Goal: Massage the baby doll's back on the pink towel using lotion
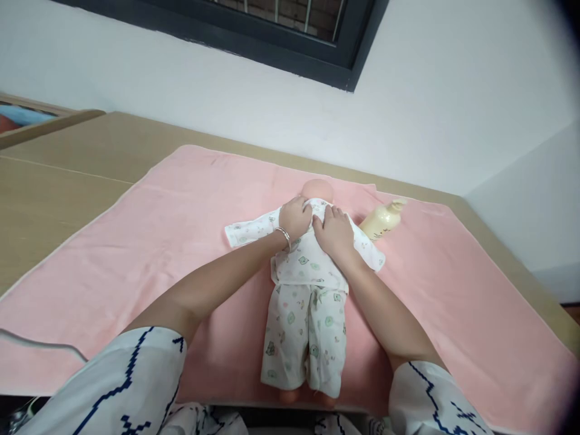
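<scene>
A baby doll [318, 188] in white printed clothes [304, 314] lies on its back on a pink towel [172, 229], head away from me. My left hand [295, 219], with a silver bangle at the wrist, is closed on the top's fabric near the doll's neck. My right hand [334, 232] rests on the chest beside it, its fingers pressed on the same collar area. The doll's sleeves stick out to both sides, and its bare feet show at the near edge.
A cream pump bottle [383, 220] lies on the towel just right of the doll's shoulder. The towel covers a tan wooden table [54, 187] against a white wall. A white cable [40, 344] runs at the lower left.
</scene>
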`<move>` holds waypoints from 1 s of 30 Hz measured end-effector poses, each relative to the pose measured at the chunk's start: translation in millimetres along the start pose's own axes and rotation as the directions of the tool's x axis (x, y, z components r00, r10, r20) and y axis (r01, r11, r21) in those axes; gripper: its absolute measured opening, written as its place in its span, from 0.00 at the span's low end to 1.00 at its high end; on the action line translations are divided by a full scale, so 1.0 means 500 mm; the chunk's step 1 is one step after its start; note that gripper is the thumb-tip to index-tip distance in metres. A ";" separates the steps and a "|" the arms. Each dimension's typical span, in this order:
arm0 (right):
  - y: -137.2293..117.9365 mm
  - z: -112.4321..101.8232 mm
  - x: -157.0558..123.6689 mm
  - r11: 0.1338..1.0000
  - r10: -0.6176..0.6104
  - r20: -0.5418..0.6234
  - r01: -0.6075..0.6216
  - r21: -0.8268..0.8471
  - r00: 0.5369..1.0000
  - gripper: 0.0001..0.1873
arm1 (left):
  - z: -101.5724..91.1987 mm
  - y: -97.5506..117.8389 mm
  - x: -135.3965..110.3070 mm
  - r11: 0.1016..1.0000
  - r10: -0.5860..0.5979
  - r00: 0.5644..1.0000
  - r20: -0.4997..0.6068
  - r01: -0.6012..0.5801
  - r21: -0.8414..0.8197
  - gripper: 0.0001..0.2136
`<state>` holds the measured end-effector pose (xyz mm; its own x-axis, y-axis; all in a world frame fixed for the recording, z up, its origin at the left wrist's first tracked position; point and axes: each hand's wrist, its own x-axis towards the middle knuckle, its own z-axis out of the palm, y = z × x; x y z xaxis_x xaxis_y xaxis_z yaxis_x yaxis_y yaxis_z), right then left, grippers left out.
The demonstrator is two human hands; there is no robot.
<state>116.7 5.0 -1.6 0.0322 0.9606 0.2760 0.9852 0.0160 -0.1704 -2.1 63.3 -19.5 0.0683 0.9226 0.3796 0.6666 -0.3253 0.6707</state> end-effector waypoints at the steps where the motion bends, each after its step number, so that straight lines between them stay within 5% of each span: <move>1: 0.003 0.002 0.001 1.000 -0.014 -0.004 0.014 0.011 1.000 0.33 | 0.000 0.000 0.000 1.000 0.001 1.000 0.001 -0.001 0.010 0.13; 14: 0.045 0.026 0.005 0.953 -0.175 -0.062 0.185 0.240 0.983 0.33 | 0.011 -0.029 -0.003 0.984 0.114 0.989 -0.094 -0.126 -0.129 0.14; 21: 0.067 0.007 0.020 0.879 -0.426 0.002 0.413 0.240 0.905 0.30 | 0.005 -0.066 -0.034 0.949 0.255 0.961 -0.108 -0.269 -0.161 0.16; 27: 0.023 -0.017 -0.035 0.952 -0.284 -0.029 0.286 0.107 0.958 0.31 | -0.003 -0.067 -0.050 0.930 0.311 0.931 -0.192 -0.340 -0.141 0.15; 30: 0.002 -0.025 -0.066 0.940 -0.330 -0.021 0.331 0.084 0.944 0.29 | -0.002 -0.069 -0.048 0.926 0.305 0.937 -0.169 -0.333 -0.176 0.14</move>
<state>118.8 -30.0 1.1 -0.2916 0.8952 0.3370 0.9225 0.3564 -0.1486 -27.3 52.3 -51.1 0.1420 0.7306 0.6679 0.4639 -0.6451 0.6071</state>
